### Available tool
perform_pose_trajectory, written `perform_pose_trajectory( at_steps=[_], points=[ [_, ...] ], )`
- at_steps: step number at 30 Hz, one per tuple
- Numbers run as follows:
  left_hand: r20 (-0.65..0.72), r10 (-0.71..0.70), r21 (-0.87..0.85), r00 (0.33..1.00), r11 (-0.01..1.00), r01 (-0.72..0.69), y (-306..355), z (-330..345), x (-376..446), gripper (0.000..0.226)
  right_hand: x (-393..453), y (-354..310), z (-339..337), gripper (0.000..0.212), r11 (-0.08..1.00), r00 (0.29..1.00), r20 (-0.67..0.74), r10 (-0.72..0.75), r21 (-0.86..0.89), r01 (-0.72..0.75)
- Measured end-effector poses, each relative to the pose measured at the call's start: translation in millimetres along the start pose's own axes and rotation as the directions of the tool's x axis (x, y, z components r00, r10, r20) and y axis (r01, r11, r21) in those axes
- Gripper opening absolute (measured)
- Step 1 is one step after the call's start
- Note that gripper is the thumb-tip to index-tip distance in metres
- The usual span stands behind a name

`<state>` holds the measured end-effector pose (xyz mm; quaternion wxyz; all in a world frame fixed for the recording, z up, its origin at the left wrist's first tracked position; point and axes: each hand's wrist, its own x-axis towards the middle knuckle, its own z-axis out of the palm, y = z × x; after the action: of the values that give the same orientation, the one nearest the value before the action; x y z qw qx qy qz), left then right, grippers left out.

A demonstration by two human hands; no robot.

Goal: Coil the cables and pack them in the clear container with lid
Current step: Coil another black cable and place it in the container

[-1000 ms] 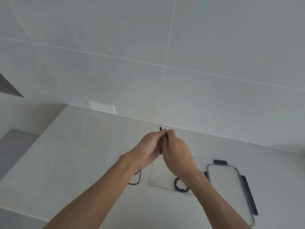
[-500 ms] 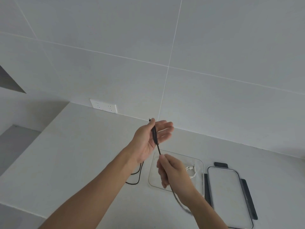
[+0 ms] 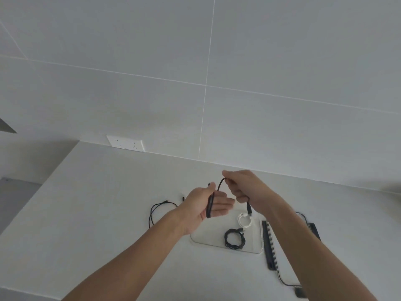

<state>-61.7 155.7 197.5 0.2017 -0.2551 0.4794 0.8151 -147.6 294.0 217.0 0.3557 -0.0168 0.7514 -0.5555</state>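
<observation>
My left hand [image 3: 205, 208] holds a short black cable [image 3: 210, 205] under the thumb across the palm, fingers stretched out. My right hand [image 3: 245, 187] pinches the same cable just past its arch, and the plug end hangs below that fist. Under both hands sits the clear container [image 3: 201, 241] on the counter. Inside it lie a coiled black cable [image 3: 234, 238] and a coiled white cable [image 3: 244, 220]. The container's lid [image 3: 269, 246], with black clips, lies to the right, partly behind my right forearm.
A loose black cable [image 3: 156, 210] lies on the white counter left of the container. A white wall socket [image 3: 125, 143] sits at the back left. The counter drops off at its left edge. A small dark object [image 3: 300, 293] lies near the lower right.
My right hand has risen from below the left hand to beside it, bending the cable into a loop. The left hand has lowered a little, and the view has tilted down.
</observation>
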Motion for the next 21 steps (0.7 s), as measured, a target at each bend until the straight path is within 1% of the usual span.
perform_pose_trajectory(
  at_steps=[2, 4, 5, 6, 7, 8, 9, 10, 11, 12, 13, 15, 17, 18, 19, 20, 21],
  points=[
    [-0.040, 0.036, 0.006, 0.999, 0.999, -0.036, 0.2, 0.1, 6.5, 0.055, -18.6, -11.1, 16.3, 0.036, 0.970, 0.997, -0.048, -0.066, -0.237, 0.052],
    [-0.061, 0.072, 0.035, 0.996, 0.997, -0.070, 5.0, 2.7, 6.2, 0.053, -34.8, -5.4, 36.7, 0.031, 0.881, 0.969, -0.126, -0.211, -0.453, 0.133],
    [-0.060, 0.092, 0.025, 0.994, 0.996, -0.090, 8.0, 3.0, 7.1, 0.055, -42.3, 1.3, 46.7, 0.030, 0.839, 0.949, -0.134, -0.286, -0.514, 0.180],
    [-0.035, 0.109, -0.032, 0.993, 0.993, -0.110, 11.3, 2.7, 7.9, 0.058, -49.9, 8.7, 56.0, 0.028, 0.826, 0.932, -0.136, -0.336, -0.519, 0.222],
    [-0.018, 0.120, -0.116, 0.993, 0.986, -0.121, 14.8, 1.6, 8.8, 0.057, -56.8, 16.4, 63.1, 0.026, 0.851, 0.927, -0.148, -0.345, -0.465, 0.243],
    [-0.002, 0.138, -0.204, 0.990, 0.969, -0.136, 19.1, 0.9, 8.4, 0.053, -61.6, 24.6, 67.6, 0.026, 0.909, 0.935, -0.166, -0.312, -0.339, 0.243],
    [-0.002, 0.161, -0.264, 0.987, 0.952, -0.156, 22.7, -0.7, 8.2, 0.048, -66.2, 32.7, 70.3, 0.026, 0.958, 0.952, -0.171, -0.252, -0.182, 0.221],
    [-0.003, 0.178, -0.301, 0.984, 0.938, -0.171, 24.2, -2.4, 9.5, 0.043, -70.2, 40.7, 70.7, 0.026, 0.982, 0.972, -0.144, -0.187, -0.011, 0.188],
    [0.010, 0.186, -0.326, 0.982, 0.929, -0.173, 26.1, -1.9, 7.8, 0.039, -73.8, 47.0, 69.3, 0.025, 0.975, 0.986, -0.102, -0.135, 0.161, 0.151],
    [0.032, 0.192, -0.368, 0.981, 0.915, -0.167, 25.0, -2.9, 8.8, 0.036, -75.5, 52.0, 65.9, 0.023, 0.934, 0.993, -0.066, -0.096, 0.339, 0.113],
    [0.063, 0.191, -0.420, 0.980, 0.896, -0.147, 23.3, -2.2, 7.6, 0.034, -75.9, 56.1, 61.2, 0.019, 0.858, 0.998, -0.035, -0.059, 0.508, 0.069],
    [0.123, 0.186, -0.488, 0.975, 0.866, -0.104, 18.0, -1.0, 6.8, 0.032, -73.9, 61.3, 52.5, 0.008, 0.643, 1.000, 0.028, -0.001, 0.765, -0.021],
    [0.198, 0.196, -0.534, 0.960, 0.843, -0.062, 13.5, 2.2, 4.5, 0.030, -71.3, 66.4, 48.2, 0.004, 0.412, 0.998, 0.060, 0.018, 0.909, -0.062],
    [0.234, 0.206, -0.547, 0.950, 0.836, -0.046, 11.7, 3.6, 4.0, 0.030, -69.4, 69.6, 47.1, 0.011, 0.320, 0.998, 0.067, 0.013, 0.945, -0.068],
    [0.256, 0.214, -0.557, 0.943, 0.830, -0.037, 10.1, 4.3, 4.7, 0.031, -67.2, 72.3, 46.5, 0.021, 0.253, 0.997, 0.079, -0.009, 0.965, -0.074],
    [0.274, 0.218, -0.563, 0.937, 0.826, -0.027, 8.6, 4.6, 4.6, 0.032, -65.4, 75.0, 45.3, 0.033, 0.205, 0.994, 0.099, -0.043, 0.975, -0.088],
    [0.290, 0.215, -0.561, 0.933, 0.828, -0.017, 6.9, 4.8, 4.8, 0.032, -64.6, 76.0, 44.5, 0.042, 0.180, 0.990, 0.120, -0.074, 0.978, -0.105]
  ],
)
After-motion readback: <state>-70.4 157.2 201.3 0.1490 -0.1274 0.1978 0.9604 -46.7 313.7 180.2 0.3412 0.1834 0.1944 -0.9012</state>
